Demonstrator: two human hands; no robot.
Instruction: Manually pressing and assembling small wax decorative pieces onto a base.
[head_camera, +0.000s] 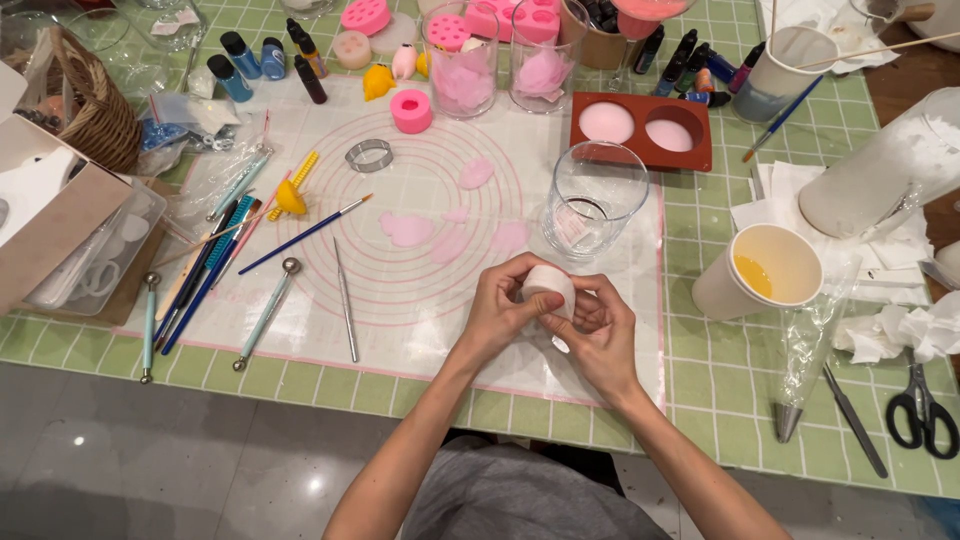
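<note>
Both hands meet at the near centre of the surface (700, 390), over a translucent mat (400, 330). The left hand (495, 315) and right hand (600, 335) are curled closed around a small white cylindrical mould (548, 285); only its top and upper side show, the rest hidden by fingers. Just beyond stands an empty clear glass (595, 200). Right of it sits a paper cup (760, 270) with yellow liquid. Pink petal pieces (410, 230) lie far left of the hands. Scissors (920, 410) are cut off at right.
</note>
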